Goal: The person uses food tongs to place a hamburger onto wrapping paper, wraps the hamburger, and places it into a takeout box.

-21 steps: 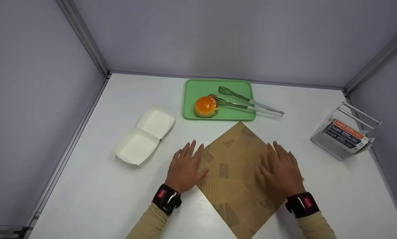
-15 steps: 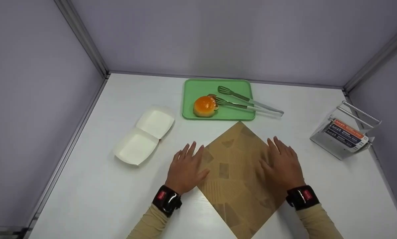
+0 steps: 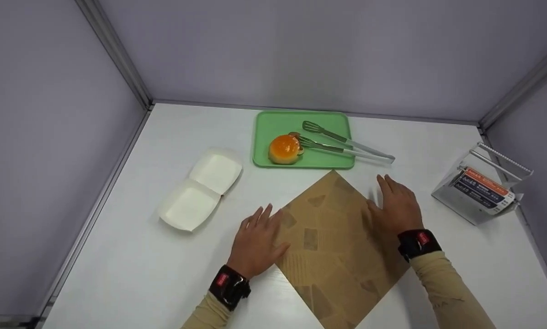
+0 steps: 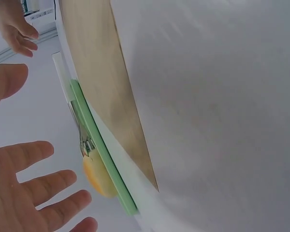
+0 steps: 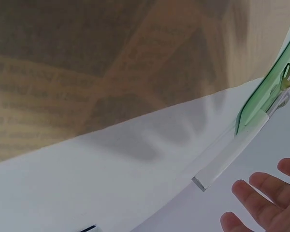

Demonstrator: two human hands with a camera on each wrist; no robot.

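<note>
Paper [image 3: 330, 256]: lying flat on the white tabletop [image 3: 118, 274], at six o'clock from the green tray [image 3: 275, 122]. Spreading the left grip [image 3: 256, 244] apart at the paper's nine o'clock side, and the right grip [image 3: 397, 208] apart at its two o'clock side.

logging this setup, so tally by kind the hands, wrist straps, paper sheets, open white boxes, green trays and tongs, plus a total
Hands: 2 (left hand, right hand)
Wrist straps: 2 (left strap, right strap)
Paper sheet: 1
Open white box: 1
Green tray: 1
Tongs: 1 pair
Total: 8
</note>
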